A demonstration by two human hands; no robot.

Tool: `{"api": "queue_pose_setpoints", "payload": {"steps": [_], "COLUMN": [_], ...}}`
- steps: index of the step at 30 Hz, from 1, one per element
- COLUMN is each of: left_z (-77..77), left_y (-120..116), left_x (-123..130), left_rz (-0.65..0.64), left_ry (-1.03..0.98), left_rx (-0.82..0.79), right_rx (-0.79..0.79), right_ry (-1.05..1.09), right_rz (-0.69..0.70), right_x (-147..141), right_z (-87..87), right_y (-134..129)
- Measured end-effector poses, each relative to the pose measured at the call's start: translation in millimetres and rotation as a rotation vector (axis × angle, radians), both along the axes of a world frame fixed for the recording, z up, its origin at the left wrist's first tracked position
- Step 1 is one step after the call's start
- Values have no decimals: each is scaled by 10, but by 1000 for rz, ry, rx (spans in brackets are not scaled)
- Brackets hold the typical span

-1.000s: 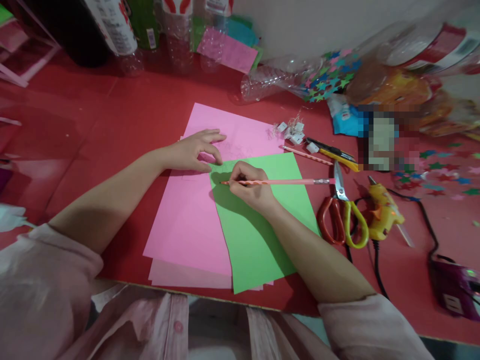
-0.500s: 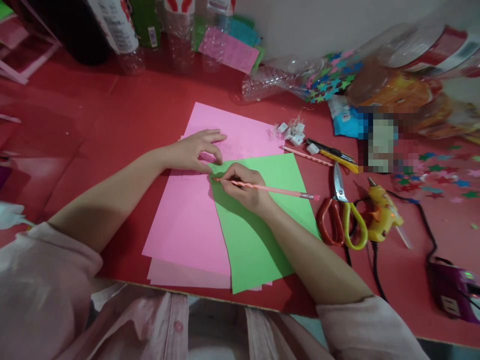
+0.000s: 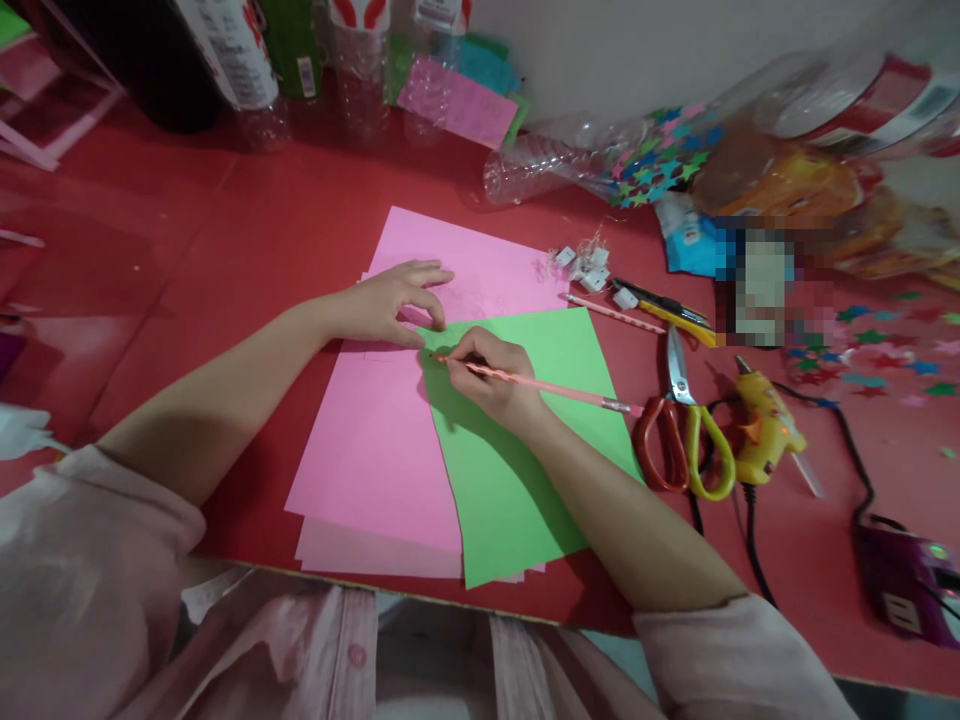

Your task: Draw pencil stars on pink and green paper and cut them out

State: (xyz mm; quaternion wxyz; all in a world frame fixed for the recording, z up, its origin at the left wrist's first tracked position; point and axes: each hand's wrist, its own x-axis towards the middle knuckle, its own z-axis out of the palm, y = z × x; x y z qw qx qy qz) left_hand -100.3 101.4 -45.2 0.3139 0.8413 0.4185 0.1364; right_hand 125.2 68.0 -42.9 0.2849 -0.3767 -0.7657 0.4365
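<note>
A green sheet of paper (image 3: 525, 480) lies partly over pink sheets of paper (image 3: 367, 450) in front of me. My right hand (image 3: 495, 375) grips a pink pencil (image 3: 555, 387), its tip down near the green sheet's upper left corner and its eraser end pointing right. My left hand (image 3: 405, 300) rests with spread fingers on the pink paper, the thumb at that same green corner. A faint drawn line shows on the pink sheet just below the left hand.
To the right lie scissors (image 3: 679, 420), a yellow glue gun (image 3: 769, 425) with its cable, a second pencil (image 3: 615, 313) and a cutter (image 3: 667, 310). A purple power box (image 3: 911, 585) stands at the right edge. Plastic bottles (image 3: 360, 70) and star cutouts (image 3: 660, 165) are at the back.
The pencil tip has shifted slightly right along the green sheet's upper left corner, with my right hand moving a little. My left hand stays in place.
</note>
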Motion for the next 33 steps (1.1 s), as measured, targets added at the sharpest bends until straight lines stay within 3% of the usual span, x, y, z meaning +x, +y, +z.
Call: {"api": "queue_pose_setpoints", "payload": {"steps": [14, 33], "left_z": [19, 76], "left_y": [-5, -22], "left_x": [21, 47], "left_rz": [16, 44], "left_ry": [19, 70], "left_rx": [-18, -59], "right_rx": [40, 145], "right_ry": [-20, -53], "right_rz": [-104, 100], "right_x": [14, 50], "right_z": [2, -39], "right_y": [-12, -2]}}
